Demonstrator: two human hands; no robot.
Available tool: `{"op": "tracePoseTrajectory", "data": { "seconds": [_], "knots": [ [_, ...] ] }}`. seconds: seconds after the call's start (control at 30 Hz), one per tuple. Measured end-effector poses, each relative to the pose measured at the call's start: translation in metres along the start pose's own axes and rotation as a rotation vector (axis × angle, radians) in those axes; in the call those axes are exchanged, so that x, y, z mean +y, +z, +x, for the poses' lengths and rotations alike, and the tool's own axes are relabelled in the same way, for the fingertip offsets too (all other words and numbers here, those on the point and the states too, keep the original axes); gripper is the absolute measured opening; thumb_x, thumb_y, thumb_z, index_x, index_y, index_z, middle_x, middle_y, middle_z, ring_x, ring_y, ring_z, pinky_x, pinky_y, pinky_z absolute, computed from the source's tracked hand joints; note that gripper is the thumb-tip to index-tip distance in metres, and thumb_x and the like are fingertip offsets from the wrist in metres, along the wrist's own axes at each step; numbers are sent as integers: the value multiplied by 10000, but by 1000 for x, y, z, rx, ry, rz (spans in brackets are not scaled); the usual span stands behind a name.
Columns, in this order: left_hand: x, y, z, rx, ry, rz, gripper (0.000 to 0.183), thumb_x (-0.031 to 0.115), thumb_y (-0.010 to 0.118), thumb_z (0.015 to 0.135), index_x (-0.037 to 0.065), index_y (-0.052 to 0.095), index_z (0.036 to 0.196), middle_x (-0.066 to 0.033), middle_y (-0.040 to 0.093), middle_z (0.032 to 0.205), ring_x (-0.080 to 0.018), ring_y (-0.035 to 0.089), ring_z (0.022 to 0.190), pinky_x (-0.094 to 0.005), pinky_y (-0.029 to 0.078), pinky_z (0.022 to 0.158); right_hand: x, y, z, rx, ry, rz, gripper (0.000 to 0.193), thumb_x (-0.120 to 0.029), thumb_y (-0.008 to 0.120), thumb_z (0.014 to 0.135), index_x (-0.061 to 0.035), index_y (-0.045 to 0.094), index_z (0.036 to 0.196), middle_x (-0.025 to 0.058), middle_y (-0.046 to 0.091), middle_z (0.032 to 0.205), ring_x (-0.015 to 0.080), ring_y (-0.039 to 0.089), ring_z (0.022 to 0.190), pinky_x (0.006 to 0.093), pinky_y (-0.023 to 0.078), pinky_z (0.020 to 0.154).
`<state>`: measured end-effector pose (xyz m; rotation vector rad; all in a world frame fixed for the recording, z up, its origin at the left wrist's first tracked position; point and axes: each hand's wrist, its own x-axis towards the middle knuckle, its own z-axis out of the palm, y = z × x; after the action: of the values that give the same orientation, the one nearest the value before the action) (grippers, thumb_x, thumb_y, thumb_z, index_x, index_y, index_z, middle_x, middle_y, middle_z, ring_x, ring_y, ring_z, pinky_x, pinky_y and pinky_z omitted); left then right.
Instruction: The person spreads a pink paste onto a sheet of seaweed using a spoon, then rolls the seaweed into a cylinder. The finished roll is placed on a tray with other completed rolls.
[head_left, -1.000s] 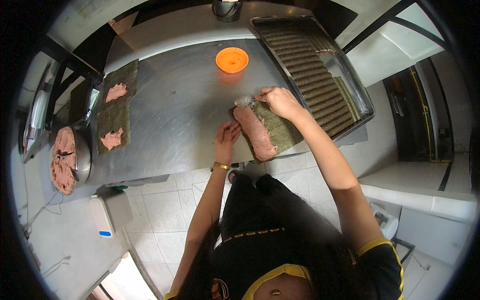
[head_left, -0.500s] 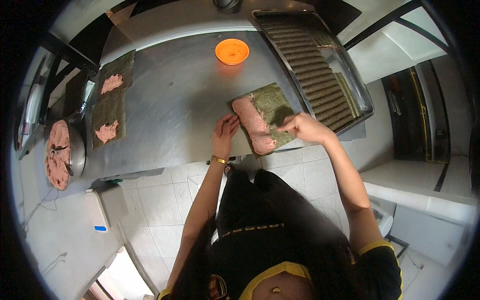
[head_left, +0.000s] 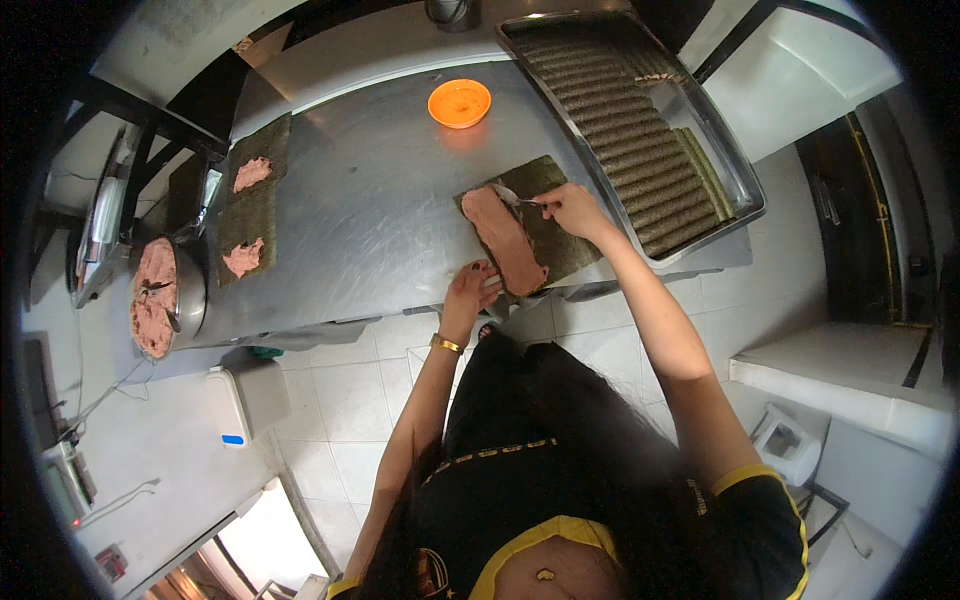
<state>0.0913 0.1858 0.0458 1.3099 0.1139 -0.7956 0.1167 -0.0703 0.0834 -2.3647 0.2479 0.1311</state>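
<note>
A dark green seaweed sheet (head_left: 568,258) lies near the table's front edge, with a long strip of pink paste (head_left: 503,242) along its left side. My right hand (head_left: 574,212) is closed round the handle of a metal spoon (head_left: 507,194). The spoon's bowl touches the far end of the strip. Beside the sheet's near left edge is my left hand (head_left: 472,290), fingers apart and holding nothing; its fingertips come up to the edge.
An orange bowl (head_left: 459,104) stands farther back on the steel table (head_left: 370,200). At right, a metal tray (head_left: 572,128) bears rows of dark seaweed rolls (head_left: 640,165). Two seaweed sheets (head_left: 262,215) with pink dollops lie left, near a metal bowl (head_left: 191,300) of pink paste (head_left: 153,305).
My right hand has moved with the spoon from the strip's near part to its far end. The paste looks flatter. My left hand has shifted toward the sheet's near corner.
</note>
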Motion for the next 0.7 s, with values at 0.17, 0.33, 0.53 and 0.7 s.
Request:
{"op": "tracePoseTrajectory", "data": {
  "seconds": [0.17, 0.33, 0.53, 0.7],
  "knots": [
    [-2, 1, 4, 26, -29, -58, 411, 304, 431, 979, 35, 450, 1289, -107, 594, 1176, -236, 630, 1007, -324, 501, 857, 19, 9, -30, -9, -68, -4, 277, -94, 579, 763, -148, 724, 992, 159, 675, 846, 336, 644, 803, 416, 504, 730],
    [7, 9, -1, 61, -56, -28, 407, 302, 399, 991, 28, 440, 1289, -109, 593, 1177, -236, 631, 1015, -321, 513, 845, 27, 14, -68, 32, -109, -17, 263, -99, 588, 755, -136, 725, 976, 169, 668, 855, 347, 638, 809, 424, 506, 735],
    [14, 14, -5, 39, -39, 1, 384, 281, 389, 988, 0, 440, 1244, -100, 572, 1166, -258, 606, 1054, -324, 519, 863, 35, 18, -101, 49, -158, -11, 289, -66, 563, 738, -103, 713, 982, 172, 657, 829, 342, 631, 766, 421, 494, 708],
    [13, 13, -2, 39, -47, -13, 369, 282, 378, 991, 2, 458, 1218, -105, 582, 1129, -257, 616, 1027, -328, 524, 863, 35, 16, -131, 98, -206, 21, 297, -74, 546, 710, -107, 713, 954, 170, 649, 784, 361, 624, 721, 454, 486, 677]
  ]
}}
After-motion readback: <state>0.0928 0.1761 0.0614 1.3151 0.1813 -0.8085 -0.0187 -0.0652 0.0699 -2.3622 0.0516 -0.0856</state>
